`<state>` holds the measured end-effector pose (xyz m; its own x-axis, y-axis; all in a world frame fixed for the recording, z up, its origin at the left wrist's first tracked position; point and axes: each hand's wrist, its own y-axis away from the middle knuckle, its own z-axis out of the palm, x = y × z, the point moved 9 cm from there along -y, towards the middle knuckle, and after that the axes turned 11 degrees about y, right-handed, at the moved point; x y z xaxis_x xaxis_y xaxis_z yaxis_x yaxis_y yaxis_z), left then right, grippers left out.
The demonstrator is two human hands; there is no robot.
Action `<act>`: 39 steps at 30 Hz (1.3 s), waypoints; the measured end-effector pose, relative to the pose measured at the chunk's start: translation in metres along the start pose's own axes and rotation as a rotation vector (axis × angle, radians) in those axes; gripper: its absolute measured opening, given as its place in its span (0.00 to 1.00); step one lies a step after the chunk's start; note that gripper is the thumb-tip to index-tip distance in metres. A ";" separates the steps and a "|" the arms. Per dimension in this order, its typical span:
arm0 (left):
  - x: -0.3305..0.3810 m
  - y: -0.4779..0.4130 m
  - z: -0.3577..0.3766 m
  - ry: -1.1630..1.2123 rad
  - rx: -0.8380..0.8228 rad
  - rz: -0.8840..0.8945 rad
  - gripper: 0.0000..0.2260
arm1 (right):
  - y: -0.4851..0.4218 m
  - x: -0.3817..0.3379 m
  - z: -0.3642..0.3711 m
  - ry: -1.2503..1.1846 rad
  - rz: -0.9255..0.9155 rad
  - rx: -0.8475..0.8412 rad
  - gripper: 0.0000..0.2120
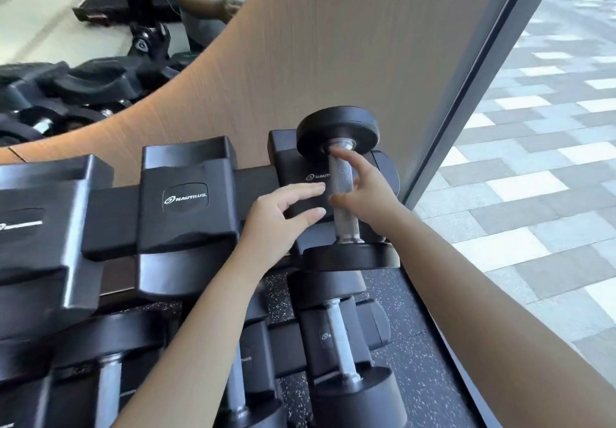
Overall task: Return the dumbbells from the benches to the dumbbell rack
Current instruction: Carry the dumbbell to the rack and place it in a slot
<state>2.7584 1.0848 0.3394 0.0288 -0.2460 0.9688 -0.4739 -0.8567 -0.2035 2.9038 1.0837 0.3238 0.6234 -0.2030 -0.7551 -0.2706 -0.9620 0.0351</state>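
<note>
A black dumbbell point(343, 207) with a knurled steel handle lies in the rightmost cradle of the rack's top tier point(186, 201). My right hand point(366, 194) is beside the handle on its right, fingers spread, thumb and fingertips touching or nearly touching the handle. My left hand point(283, 217) hovers just left of the handle over the cradle, fingers apart and holding nothing. Two other top-tier cradles to the left stand bare.
On the lower tier lie more dumbbells point(343, 344). A curved wooden wall point(333, 44) rises behind the rack, with a mirror point(83, 27) at upper left reflecting a person. A glass wall frame point(466, 94) stands at right. Speckled rubber floor point(416, 344) lies below.
</note>
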 end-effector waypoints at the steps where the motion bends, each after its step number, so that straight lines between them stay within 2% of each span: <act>1: -0.002 0.001 0.000 0.003 -0.009 -0.006 0.14 | -0.003 -0.001 0.000 0.008 -0.002 -0.001 0.34; 10: -0.020 0.010 0.001 0.075 -0.027 -0.086 0.12 | -0.035 -0.010 -0.002 0.041 -0.030 -0.004 0.34; 13: -0.022 0.012 0.005 0.081 -0.039 -0.100 0.15 | -0.046 -0.012 -0.001 0.041 -0.038 -0.001 0.33; 16: -0.023 0.012 0.005 0.098 -0.010 -0.087 0.21 | -0.060 -0.014 0.004 0.098 -0.023 -0.037 0.32; 20: -0.025 0.007 -0.002 0.155 0.094 -0.092 0.21 | -0.069 -0.017 0.009 0.169 -0.033 -0.067 0.33; 27: -0.020 0.002 0.003 0.069 0.093 -0.017 0.22 | -0.061 -0.011 0.005 0.130 -0.039 -0.116 0.31; 33: -0.028 0.006 -0.003 0.138 0.106 -0.061 0.20 | -0.036 -0.015 -0.004 0.119 -0.061 -0.086 0.25; 37: -0.028 0.007 0.000 0.153 0.106 -0.059 0.20 | 0.001 -0.008 -0.020 -0.053 -0.120 0.056 0.07; 39: -0.029 0.007 0.001 0.160 0.110 -0.058 0.20 | 0.021 0.003 -0.023 -0.175 -0.139 0.088 0.04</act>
<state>2.7552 1.0857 0.3097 -0.0907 -0.1269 0.9878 -0.3759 -0.9141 -0.1519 2.9170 1.0585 0.3374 0.5247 -0.0278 -0.8509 -0.2592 -0.9572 -0.1285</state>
